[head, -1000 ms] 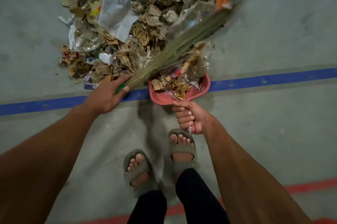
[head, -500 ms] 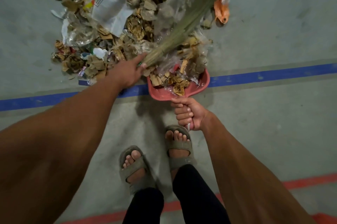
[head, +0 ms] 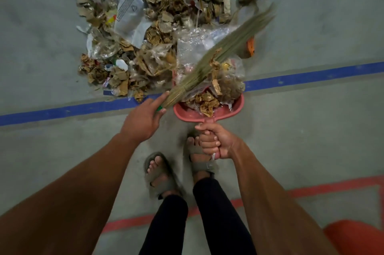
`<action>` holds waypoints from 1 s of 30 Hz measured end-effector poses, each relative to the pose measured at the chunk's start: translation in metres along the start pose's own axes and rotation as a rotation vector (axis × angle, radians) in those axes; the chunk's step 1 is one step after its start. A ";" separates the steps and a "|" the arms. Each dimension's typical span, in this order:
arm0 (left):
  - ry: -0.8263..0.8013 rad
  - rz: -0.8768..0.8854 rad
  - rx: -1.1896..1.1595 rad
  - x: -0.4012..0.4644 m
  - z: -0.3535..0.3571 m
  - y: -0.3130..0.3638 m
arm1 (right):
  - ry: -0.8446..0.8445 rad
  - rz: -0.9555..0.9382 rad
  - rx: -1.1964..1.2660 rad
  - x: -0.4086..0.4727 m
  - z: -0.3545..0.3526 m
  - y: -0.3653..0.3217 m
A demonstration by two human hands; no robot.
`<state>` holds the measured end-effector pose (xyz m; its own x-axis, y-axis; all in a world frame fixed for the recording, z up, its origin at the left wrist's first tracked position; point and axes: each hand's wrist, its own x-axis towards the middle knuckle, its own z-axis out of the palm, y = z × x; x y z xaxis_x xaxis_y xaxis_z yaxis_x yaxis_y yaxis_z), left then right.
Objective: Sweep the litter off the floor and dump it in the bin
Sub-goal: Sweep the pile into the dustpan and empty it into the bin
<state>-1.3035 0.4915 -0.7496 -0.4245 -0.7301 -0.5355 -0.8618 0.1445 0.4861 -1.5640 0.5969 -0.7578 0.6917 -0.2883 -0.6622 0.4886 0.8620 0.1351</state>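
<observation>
On the grey floor [head: 62, 151], our right hand [head: 218, 142] grips the pink plastic dustpan [head: 207, 112] steady; our left hand [head: 143, 121] holds the straw broom [head: 218, 55], pulling the pile of paper and plastic litter [head: 158, 32] from twelve o'clock.

Above the left hand [head: 143, 121], the stick broom [head: 209, 61] looks dry and rough. The pink dustpan [head: 234, 109] beside it is smooth plastic. The litter [head: 158, 32] beyond is torn cardboard and shiny plastic wrap. The floor [head: 311, 130] is dull concrete.

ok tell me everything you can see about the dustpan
The dustpan is a salmon-pink scoop, plastic by its look, with a rounded raised rim and a handle gripped by the right hand. It rests on the floor across the blue line, mouth toward the litter. Cardboard scraps and clear plastic already heap inside, and the broom lies across them.
</observation>
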 end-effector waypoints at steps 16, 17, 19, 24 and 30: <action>0.020 0.105 0.139 -0.145 -0.130 0.181 | 0.021 -0.143 -0.002 -0.212 0.147 0.069; 0.026 0.124 0.155 -0.153 -0.136 0.189 | 0.026 -0.157 -0.001 -0.219 0.153 0.075; 0.034 0.188 0.194 -0.175 -0.149 0.206 | 0.037 -0.195 0.012 -0.241 0.166 0.093; 0.000 0.336 0.284 -0.236 -0.181 0.251 | 0.016 -0.310 0.059 -0.297 0.205 0.150; -0.032 0.508 0.356 -0.304 -0.215 0.303 | 0.012 -0.455 0.146 -0.358 0.248 0.227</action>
<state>-1.3755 0.6135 -0.2911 -0.8091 -0.4920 -0.3213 -0.5876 0.6865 0.4283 -1.5691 0.7921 -0.3072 0.3841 -0.6176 -0.6863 0.8109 0.5811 -0.0691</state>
